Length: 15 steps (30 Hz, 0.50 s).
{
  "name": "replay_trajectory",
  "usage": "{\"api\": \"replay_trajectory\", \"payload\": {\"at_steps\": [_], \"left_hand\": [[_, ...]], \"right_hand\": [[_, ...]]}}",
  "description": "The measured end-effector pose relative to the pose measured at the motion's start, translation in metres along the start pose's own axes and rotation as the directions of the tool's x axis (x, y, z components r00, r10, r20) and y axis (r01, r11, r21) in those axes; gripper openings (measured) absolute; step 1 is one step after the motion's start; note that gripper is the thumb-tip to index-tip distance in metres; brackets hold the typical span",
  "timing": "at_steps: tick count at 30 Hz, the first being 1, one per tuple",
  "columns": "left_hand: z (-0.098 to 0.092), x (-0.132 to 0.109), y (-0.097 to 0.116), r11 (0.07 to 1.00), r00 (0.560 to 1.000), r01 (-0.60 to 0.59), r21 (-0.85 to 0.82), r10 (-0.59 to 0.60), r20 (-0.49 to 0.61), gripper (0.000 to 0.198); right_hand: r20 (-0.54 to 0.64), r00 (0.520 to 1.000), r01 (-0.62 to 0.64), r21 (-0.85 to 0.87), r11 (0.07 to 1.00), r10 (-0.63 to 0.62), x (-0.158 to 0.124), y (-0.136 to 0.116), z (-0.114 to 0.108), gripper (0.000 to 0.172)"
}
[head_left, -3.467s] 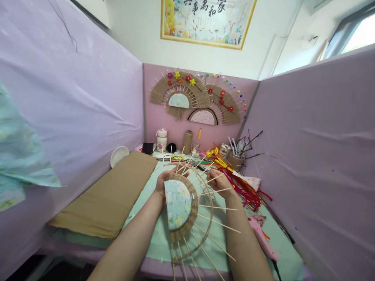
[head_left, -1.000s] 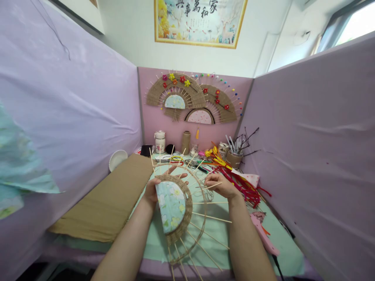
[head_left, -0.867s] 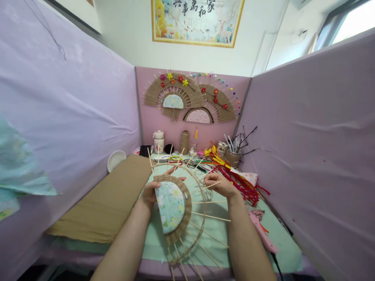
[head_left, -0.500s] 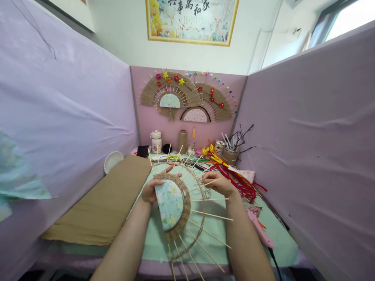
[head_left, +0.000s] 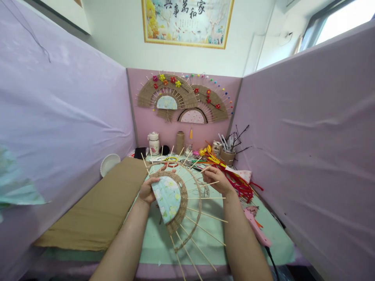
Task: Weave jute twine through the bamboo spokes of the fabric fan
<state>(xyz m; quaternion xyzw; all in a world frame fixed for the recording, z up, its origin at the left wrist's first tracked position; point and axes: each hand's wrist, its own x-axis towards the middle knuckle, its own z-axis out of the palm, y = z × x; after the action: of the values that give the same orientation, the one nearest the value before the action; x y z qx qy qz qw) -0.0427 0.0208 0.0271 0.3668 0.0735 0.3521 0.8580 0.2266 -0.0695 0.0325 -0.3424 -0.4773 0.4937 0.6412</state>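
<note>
A half-round fan frame (head_left: 184, 195) is tilted over the table, with a blue floral panel (head_left: 167, 198), a woven twine band and thin sticks radiating outward. My left hand (head_left: 148, 189) grips its upper left end, thumb on the front and the other fingers behind. An outer ring of twine (head_left: 200, 203) runs across the sticks. At the upper right of this ring, my right hand (head_left: 217, 180) has its fingers pinched on twine beside a stick; the exact grip is partly hidden. Loose loops of twine (head_left: 206, 191) hang just below those fingers.
Brown cardboard (head_left: 96, 207) lies left, near a white dish (head_left: 109, 164). A pink glue gun (head_left: 258, 228) with a black cord is at right. Behind it are red pipe cleaners (head_left: 241, 187) and a pot of twigs (head_left: 227, 157). A twine spool (head_left: 180, 142) and white bottle (head_left: 153, 143) stand behind.
The fan frame has turned slightly, its lower sticks swinging to the right. My right hand has shifted a little along the outer ring, still pinched. The whole view has moved slightly.
</note>
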Motion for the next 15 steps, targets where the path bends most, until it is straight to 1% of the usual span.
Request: {"api": "replay_trajectory", "payload": {"at_steps": [2, 5, 10, 12, 15], "left_hand": [[0.0, 0.001, 0.0, 1.0, 1.0, 0.0, -0.004, 0.0, -0.009, 0.073], [-0.001, 0.002, 0.0, 1.0, 1.0, -0.001, -0.009, 0.001, -0.017, 0.073], [0.001, 0.003, -0.001, 1.0, 1.0, 0.007, -0.015, -0.007, -0.016, 0.072], [0.002, 0.002, -0.001, 1.0, 0.999, 0.011, -0.013, -0.011, -0.031, 0.07], [0.003, 0.002, -0.001, 1.0, 0.998, -0.009, -0.021, 0.008, -0.057, 0.069]], "right_hand": [[-0.044, 0.998, 0.037, 0.036, 0.999, -0.035, 0.002, -0.001, -0.001, 0.021], [-0.121, 0.989, 0.097, 0.086, 0.991, -0.087, 0.006, -0.002, -0.005, 0.029], [-0.244, 0.954, 0.21, 0.126, 0.97, -0.175, 0.011, -0.001, -0.011, 0.029], [-0.269, 0.943, 0.237, 0.123, 0.964, -0.198, 0.011, 0.0, -0.012, 0.028], [-0.275, 0.94, 0.242, 0.111, 0.964, -0.204, 0.011, 0.0, -0.01, 0.027]]}}
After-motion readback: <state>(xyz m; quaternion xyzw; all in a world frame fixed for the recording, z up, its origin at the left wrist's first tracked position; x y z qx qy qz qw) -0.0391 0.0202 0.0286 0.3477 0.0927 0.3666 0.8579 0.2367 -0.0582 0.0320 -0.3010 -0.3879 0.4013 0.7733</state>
